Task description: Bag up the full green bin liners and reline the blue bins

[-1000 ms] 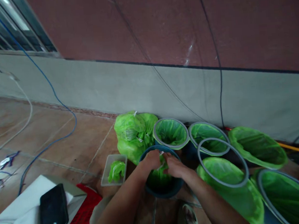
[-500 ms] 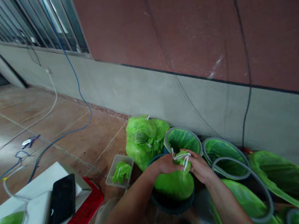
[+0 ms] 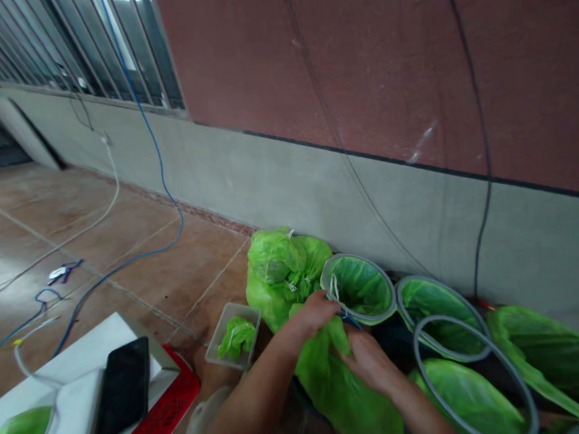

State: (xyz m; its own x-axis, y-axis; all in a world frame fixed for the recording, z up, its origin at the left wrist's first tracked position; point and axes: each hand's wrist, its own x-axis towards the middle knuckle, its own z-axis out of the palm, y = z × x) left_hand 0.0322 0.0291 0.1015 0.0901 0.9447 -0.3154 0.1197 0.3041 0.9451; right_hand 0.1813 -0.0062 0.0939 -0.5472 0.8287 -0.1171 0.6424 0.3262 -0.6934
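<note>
A light green drawstring bag [image 3: 343, 386] hangs slack from my hands over the dark bucket [image 3: 308, 399], which it mostly hides. My left hand [image 3: 320, 311] is closed on the bag's gathered top, and a white drawstring [image 3: 334, 287] sticks up beside the fingers. Lower and to the right, my right hand [image 3: 368, 354] grips the side of the bag, its fingertips partly hidden by the green cloth. Just beyond both hands stands a bin lined in green with a grey rim [image 3: 360, 318].
Tied green bags [image 3: 274, 272] are piled by the wall. A clear plastic box [image 3: 223, 336] holds crumpled green material. Further green-lined bins [image 3: 438, 285] and a loose grey ring [image 3: 419, 340] lie right. A phone [image 3: 122, 387] rests on a white box [image 3: 112, 328]; a blue cable [image 3: 122, 260] crosses the floor.
The green bag has come up out of the bucket and now hangs lower right, longer and looser. My right hand has moved down from the drawstring to the bag's side.
</note>
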